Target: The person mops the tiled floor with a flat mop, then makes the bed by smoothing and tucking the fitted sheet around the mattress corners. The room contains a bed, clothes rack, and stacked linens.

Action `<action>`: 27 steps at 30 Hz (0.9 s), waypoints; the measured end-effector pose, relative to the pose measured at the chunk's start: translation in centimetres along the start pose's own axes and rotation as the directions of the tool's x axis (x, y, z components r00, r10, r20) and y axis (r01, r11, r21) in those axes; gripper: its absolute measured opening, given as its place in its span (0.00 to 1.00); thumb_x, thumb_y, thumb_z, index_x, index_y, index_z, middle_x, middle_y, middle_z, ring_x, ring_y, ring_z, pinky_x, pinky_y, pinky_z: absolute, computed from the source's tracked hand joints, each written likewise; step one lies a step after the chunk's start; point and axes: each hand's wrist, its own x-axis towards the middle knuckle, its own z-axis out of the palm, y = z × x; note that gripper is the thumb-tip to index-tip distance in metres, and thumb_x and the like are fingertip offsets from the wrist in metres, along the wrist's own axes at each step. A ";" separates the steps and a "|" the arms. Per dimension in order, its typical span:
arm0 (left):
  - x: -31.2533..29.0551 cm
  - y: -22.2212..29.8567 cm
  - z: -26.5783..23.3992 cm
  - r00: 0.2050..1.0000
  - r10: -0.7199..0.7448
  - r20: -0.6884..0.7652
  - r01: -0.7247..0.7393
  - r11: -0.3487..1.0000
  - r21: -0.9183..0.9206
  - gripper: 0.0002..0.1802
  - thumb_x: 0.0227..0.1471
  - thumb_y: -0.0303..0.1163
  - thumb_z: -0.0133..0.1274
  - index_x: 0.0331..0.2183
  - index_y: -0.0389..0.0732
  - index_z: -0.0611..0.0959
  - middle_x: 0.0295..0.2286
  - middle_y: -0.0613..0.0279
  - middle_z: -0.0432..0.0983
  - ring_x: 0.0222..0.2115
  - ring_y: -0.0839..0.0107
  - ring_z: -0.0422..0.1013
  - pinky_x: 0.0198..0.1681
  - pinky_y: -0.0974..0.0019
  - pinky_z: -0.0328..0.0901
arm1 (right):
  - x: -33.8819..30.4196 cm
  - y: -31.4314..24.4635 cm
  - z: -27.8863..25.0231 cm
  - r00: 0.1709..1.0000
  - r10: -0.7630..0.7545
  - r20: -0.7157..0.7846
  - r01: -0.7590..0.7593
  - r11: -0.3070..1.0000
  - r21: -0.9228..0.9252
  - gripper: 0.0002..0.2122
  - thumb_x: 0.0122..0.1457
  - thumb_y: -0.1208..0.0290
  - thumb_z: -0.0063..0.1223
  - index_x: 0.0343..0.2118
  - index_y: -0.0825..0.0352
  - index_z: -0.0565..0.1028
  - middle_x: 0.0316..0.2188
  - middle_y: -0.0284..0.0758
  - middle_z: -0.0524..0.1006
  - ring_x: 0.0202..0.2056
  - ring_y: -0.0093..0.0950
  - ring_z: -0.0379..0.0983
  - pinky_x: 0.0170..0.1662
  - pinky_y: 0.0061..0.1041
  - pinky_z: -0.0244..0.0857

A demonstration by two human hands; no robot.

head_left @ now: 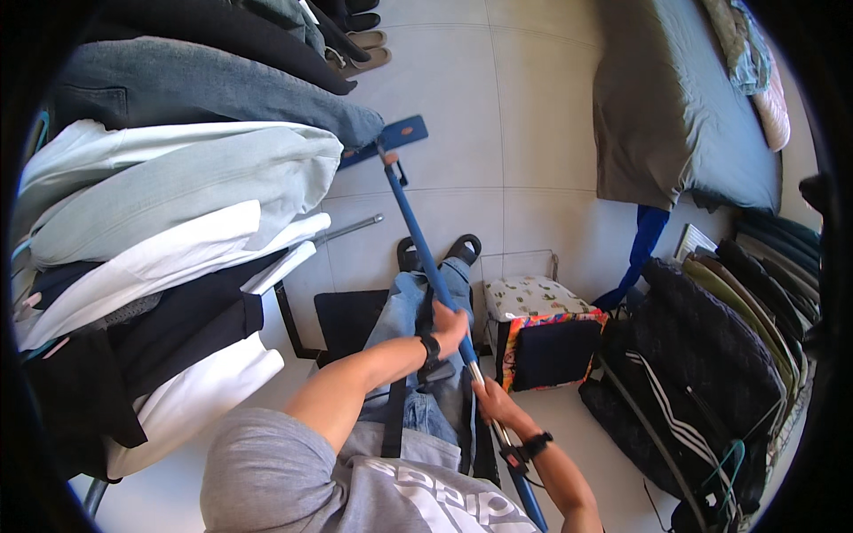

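A flat mop with a blue and silver pole [411,218] runs from beside my body out across the floor. Its blue head [406,131] lies flat on the tiles, and the left part is hidden under hanging jeans [204,84]. My left hand [451,327] is wrapped round the blue part of the pole. Lower down, closer to my waist, my right hand [499,404] grips the silver section. Both wrists wear a black band.
Clothes on a rack [178,169] hang along the left, with shoes [369,49] beyond. A grey-covered bed [657,107] stands far right. Nearer on the right are a cactus-print stool [542,298] and another rack of dark clothes [711,329]. My sandalled feet [462,249] are by the pole.
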 end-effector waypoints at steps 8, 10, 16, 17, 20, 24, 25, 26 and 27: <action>-6.2 -7.1 -0.9 0.962 -0.167 0.215 0.205 0.965 -0.164 0.20 0.51 0.26 0.51 0.42 0.39 0.59 0.22 0.54 0.67 0.14 0.66 0.67 0.15 0.61 0.67 | -7.6 3.3 1.9 0.989 0.146 0.038 -0.143 0.988 -0.055 0.17 0.69 0.54 0.38 0.34 0.67 0.61 0.16 0.31 0.63 0.13 0.24 0.64 0.14 0.27 0.61; -6.2 -7.5 -2.7 0.966 -0.150 0.212 0.196 0.956 -0.217 0.19 0.51 0.26 0.51 0.39 0.40 0.58 0.22 0.56 0.65 0.15 0.67 0.66 0.15 0.61 0.67 | -7.3 2.9 2.9 0.983 0.167 0.074 -0.164 0.985 -0.047 0.18 0.69 0.54 0.37 0.34 0.67 0.61 0.16 0.32 0.64 0.13 0.25 0.64 0.14 0.28 0.62; -2.4 -8.2 -6.6 0.960 -0.162 0.229 0.233 0.917 -0.325 0.19 0.49 0.23 0.52 0.39 0.42 0.59 0.22 0.57 0.64 0.13 0.68 0.65 0.15 0.60 0.66 | -4.3 1.3 4.3 0.989 0.088 0.120 -0.068 0.984 -0.164 0.19 0.68 0.54 0.39 0.34 0.70 0.62 0.15 0.35 0.69 0.13 0.28 0.70 0.14 0.30 0.63; -1.3 -8.3 -7.2 0.971 -0.161 0.179 0.214 0.919 -0.331 0.19 0.49 0.23 0.52 0.39 0.42 0.59 0.23 0.58 0.64 0.13 0.68 0.64 0.15 0.59 0.66 | -3.1 0.8 4.3 0.986 0.061 0.157 -0.036 0.987 -0.157 0.19 0.68 0.53 0.39 0.34 0.69 0.62 0.15 0.35 0.69 0.12 0.28 0.69 0.14 0.30 0.63; 2.4 -7.5 -9.9 0.970 -0.206 0.131 0.242 0.881 -0.406 0.18 0.49 0.23 0.52 0.38 0.43 0.60 0.22 0.59 0.63 0.14 0.70 0.63 0.16 0.62 0.65 | 0.9 -1.0 4.5 0.973 0.029 0.227 0.032 0.965 -0.259 0.19 0.68 0.53 0.38 0.36 0.69 0.63 0.16 0.37 0.70 0.13 0.29 0.70 0.15 0.31 0.64; 4.5 -5.6 -10.4 0.967 -0.253 0.027 0.229 0.816 -0.531 0.09 0.48 0.21 0.49 0.22 0.40 0.67 0.15 0.65 0.61 0.13 0.74 0.59 0.14 0.68 0.60 | 3.7 -2.2 4.6 0.978 -0.074 0.193 0.133 0.941 -0.310 0.20 0.66 0.54 0.41 0.36 0.74 0.65 0.22 0.52 0.76 0.21 0.43 0.77 0.22 0.40 0.69; 4.4 -5.1 -9.7 0.969 -0.246 -0.010 0.206 0.832 -0.516 0.09 0.48 0.21 0.49 0.22 0.40 0.67 0.15 0.65 0.61 0.13 0.74 0.59 0.14 0.68 0.59 | 3.5 -2.3 4.5 0.985 -0.112 0.130 0.155 0.904 -0.399 0.20 0.66 0.55 0.42 0.36 0.74 0.65 0.23 0.53 0.76 0.22 0.46 0.77 0.26 0.41 0.70; 3.5 -5.1 -8.8 0.972 -0.230 -0.040 0.179 0.846 -0.503 0.09 0.48 0.21 0.49 0.21 0.40 0.67 0.15 0.65 0.61 0.13 0.74 0.59 0.14 0.68 0.59 | 2.9 -2.0 3.7 0.990 -0.006 0.140 0.049 0.952 -0.301 0.20 0.66 0.55 0.42 0.36 0.73 0.66 0.23 0.52 0.76 0.22 0.46 0.77 0.26 0.40 0.70; 2.7 -4.9 -7.9 0.966 -0.257 -0.040 0.202 0.838 -0.506 0.08 0.47 0.21 0.49 0.22 0.39 0.67 0.15 0.65 0.61 0.12 0.73 0.59 0.14 0.68 0.59 | 2.0 -1.7 3.1 0.991 -0.033 0.128 0.069 0.954 -0.291 0.20 0.66 0.55 0.42 0.36 0.73 0.66 0.23 0.49 0.76 0.21 0.43 0.76 0.24 0.39 0.69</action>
